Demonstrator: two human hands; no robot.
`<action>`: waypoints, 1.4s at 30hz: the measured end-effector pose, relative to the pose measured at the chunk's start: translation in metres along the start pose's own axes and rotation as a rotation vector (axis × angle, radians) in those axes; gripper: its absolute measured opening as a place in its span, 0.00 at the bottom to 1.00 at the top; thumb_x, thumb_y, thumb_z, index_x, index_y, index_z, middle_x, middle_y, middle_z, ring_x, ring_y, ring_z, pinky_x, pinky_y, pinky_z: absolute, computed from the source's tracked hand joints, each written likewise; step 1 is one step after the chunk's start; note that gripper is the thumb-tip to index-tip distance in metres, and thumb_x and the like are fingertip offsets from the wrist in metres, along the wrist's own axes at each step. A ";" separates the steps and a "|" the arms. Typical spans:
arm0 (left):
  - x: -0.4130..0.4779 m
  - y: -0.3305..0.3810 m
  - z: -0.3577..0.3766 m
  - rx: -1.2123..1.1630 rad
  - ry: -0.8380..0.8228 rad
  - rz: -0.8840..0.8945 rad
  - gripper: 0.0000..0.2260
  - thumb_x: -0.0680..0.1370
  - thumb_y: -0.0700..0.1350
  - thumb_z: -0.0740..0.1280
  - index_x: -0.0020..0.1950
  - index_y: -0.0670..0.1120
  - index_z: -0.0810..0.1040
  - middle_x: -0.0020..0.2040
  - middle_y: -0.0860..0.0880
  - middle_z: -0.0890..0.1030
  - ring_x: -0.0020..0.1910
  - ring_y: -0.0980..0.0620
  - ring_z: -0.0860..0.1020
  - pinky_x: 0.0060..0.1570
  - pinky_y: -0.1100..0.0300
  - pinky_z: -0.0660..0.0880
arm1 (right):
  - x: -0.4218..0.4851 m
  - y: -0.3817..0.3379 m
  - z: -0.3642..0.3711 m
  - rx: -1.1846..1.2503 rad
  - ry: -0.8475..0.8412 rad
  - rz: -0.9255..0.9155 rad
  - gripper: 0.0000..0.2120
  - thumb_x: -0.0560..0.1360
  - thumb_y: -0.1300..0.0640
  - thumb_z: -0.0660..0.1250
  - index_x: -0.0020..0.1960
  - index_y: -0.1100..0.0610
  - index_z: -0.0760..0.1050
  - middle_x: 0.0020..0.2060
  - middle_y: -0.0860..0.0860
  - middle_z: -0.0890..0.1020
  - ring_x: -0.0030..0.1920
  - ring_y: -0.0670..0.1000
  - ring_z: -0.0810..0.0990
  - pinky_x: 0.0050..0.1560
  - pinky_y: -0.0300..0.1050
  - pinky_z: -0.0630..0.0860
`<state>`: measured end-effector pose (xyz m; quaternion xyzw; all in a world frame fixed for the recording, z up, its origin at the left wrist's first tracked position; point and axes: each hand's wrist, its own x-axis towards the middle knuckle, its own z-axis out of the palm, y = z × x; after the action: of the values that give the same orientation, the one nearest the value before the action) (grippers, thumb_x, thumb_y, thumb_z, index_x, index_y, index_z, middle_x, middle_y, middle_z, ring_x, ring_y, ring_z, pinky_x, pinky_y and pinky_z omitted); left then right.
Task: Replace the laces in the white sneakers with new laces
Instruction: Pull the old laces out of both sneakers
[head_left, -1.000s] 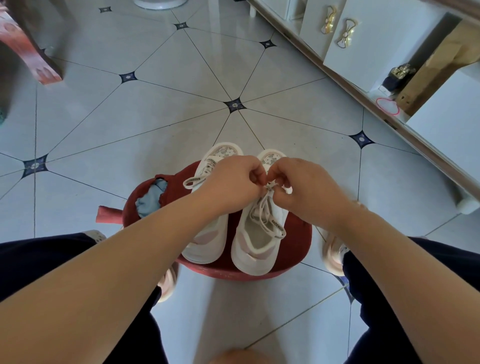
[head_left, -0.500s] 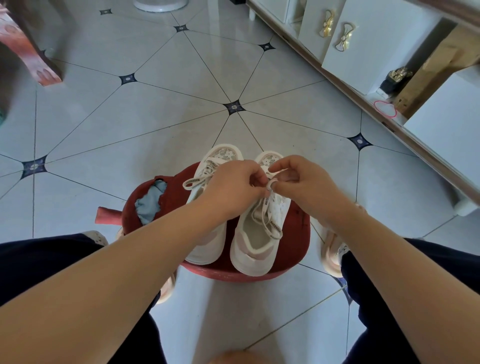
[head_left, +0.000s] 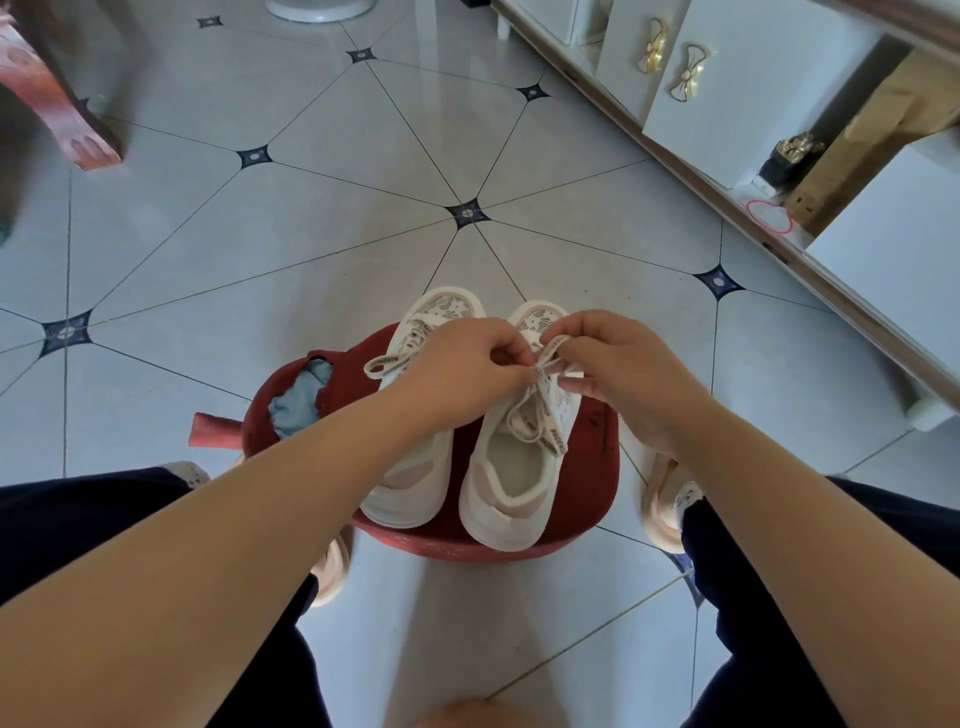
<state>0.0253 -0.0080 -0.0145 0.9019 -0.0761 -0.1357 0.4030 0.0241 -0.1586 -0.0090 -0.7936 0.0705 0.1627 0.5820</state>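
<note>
my left hand (head_left: 467, 366) and right hand (head_left: 615, 364) both pinch the lace (head_left: 549, 435) of the sneaker (head_left: 501, 512) nearer the stool's (head_left: 592, 470) right edge. my left wrist hides the other sneaker's (head_left: 410, 496) middle.

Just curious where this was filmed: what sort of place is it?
Most likely a room in a home: a glossy tiled floor, white cabinets with gold bow-shaped handles, and a low red stool holding the white sneakers, whose lace the left hand and right hand pinch.
</note>
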 end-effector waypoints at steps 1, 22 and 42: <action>0.000 0.000 0.000 -0.009 -0.008 -0.004 0.01 0.73 0.45 0.69 0.42 0.50 0.78 0.37 0.55 0.77 0.38 0.58 0.74 0.44 0.62 0.72 | -0.001 -0.001 0.001 0.016 0.001 0.005 0.10 0.75 0.64 0.61 0.43 0.53 0.77 0.39 0.48 0.80 0.39 0.46 0.78 0.51 0.43 0.77; 0.001 0.005 0.011 -0.059 0.012 0.007 0.11 0.72 0.40 0.71 0.53 0.48 0.77 0.45 0.55 0.77 0.46 0.55 0.76 0.46 0.69 0.70 | -0.004 -0.021 -0.027 -0.161 0.197 -0.238 0.06 0.75 0.60 0.65 0.48 0.53 0.80 0.22 0.41 0.70 0.22 0.40 0.67 0.28 0.29 0.66; 0.001 -0.002 0.009 -0.590 0.079 -0.170 0.06 0.74 0.34 0.68 0.40 0.44 0.78 0.36 0.48 0.78 0.33 0.56 0.76 0.38 0.66 0.77 | -0.001 0.000 -0.004 -0.400 -0.078 -0.076 0.09 0.78 0.55 0.60 0.50 0.55 0.78 0.47 0.51 0.82 0.47 0.50 0.79 0.51 0.44 0.73</action>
<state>0.0237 -0.0136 -0.0223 0.7536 0.0579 -0.1500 0.6374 0.0243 -0.1622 -0.0073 -0.8884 -0.0158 0.1822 0.4210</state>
